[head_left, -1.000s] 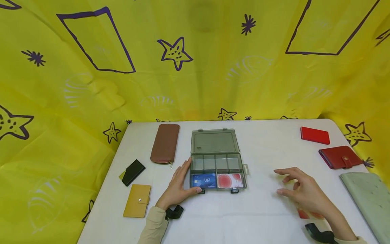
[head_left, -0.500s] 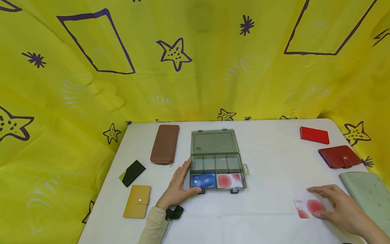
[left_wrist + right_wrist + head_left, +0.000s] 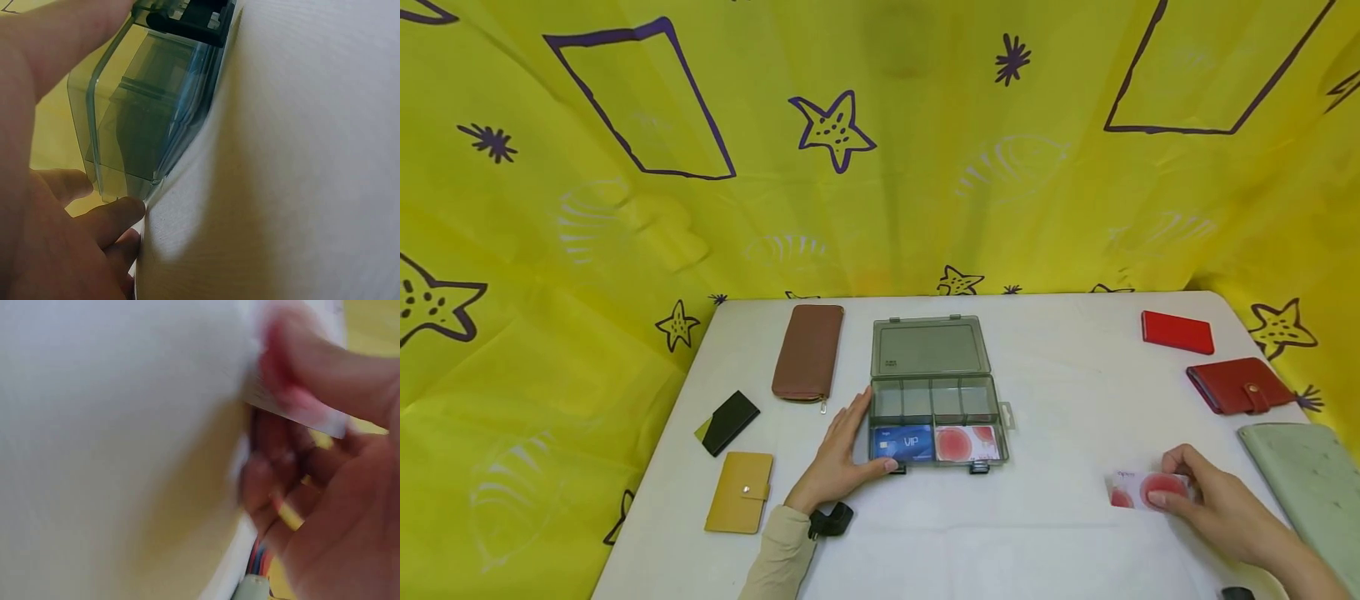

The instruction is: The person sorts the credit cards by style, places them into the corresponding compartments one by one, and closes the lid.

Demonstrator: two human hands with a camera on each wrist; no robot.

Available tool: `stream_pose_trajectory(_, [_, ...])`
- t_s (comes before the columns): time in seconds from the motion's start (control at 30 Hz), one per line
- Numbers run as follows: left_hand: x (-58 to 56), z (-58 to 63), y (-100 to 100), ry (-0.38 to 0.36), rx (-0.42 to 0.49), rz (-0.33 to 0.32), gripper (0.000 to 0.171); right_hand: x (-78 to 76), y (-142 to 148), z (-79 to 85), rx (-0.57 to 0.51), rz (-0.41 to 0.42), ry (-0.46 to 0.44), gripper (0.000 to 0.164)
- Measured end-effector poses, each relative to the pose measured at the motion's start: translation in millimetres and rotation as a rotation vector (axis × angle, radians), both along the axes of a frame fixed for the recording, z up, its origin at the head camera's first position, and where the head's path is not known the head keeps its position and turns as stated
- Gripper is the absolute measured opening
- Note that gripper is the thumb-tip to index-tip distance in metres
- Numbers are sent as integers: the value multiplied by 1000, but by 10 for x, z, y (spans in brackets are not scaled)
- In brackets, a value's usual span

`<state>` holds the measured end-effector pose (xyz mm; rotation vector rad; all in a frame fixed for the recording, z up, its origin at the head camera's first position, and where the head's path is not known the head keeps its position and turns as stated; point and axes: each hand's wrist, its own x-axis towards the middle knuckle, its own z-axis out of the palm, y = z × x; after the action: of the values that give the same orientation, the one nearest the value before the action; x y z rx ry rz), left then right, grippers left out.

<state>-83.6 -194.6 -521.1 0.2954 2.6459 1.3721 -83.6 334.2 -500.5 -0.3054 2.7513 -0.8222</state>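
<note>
My right hand [image 3: 1228, 508] pinches a white card with pink-red circles [image 3: 1126, 492] between thumb and fingers, above the tabletop at right. In the right wrist view the card [image 3: 312, 419] is blurred, the thumb across its face and the fingers behind it. At mid-table lies a translucent grey-green compartment box [image 3: 946, 397] with its lid [image 3: 930, 348] folded back. Its front compartments hold a blue VIP card [image 3: 912, 443] and a pink-patterned card [image 3: 973, 443]. My left hand [image 3: 838, 458] rests against the box's left side, fingers extended, thumb at the front-left corner.
On the left lie a brown zip wallet [image 3: 808, 352], a black card holder [image 3: 732, 423] and a yellow snap wallet [image 3: 739, 493]. At right are a bright red case [image 3: 1177, 333], a dark red snap wallet [image 3: 1242, 386] and a pale green folder [image 3: 1303, 492]. A yellow curtain [image 3: 895, 208] stands behind the table.
My right hand has moved back to the right, down to the loose pink-patterned card, and lifted it off the tabletop. The left hand and the box have stayed in place.
</note>
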Motion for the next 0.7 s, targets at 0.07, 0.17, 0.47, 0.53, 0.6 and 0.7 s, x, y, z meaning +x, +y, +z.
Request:
stream_pose_trajectory(0.07, [2, -1, -4, -2, -1, 1, 114, 8, -59, -11, -52, -10, 74, 35])
stream_pose_trajectory(0.17, [3, -3, -8, 8, 2, 0, 113, -17, -172, 0, -178, -35, 123, 32])
stream_pose_trajectory(0.47, [10, 3, -14, 24, 17, -10, 113, -239, -763, 169, -461, -72, 118, 47])
stream_pose_trajectory(0.53, [3, -4, -12, 25, 13, -13, 113, -277, -924, 196, -568, -15, 67, 56])
stream_pose_trajectory(0.6, [-4, -12, -11, 23, 10, -16, 113, -310, -1070, 210, -659, 50, 25, 63])
stream_pose_trajectory(0.7, [-5, -19, -13, 20, 6, -14, 112, -363, -1278, 216, -694, 145, 37, 66])
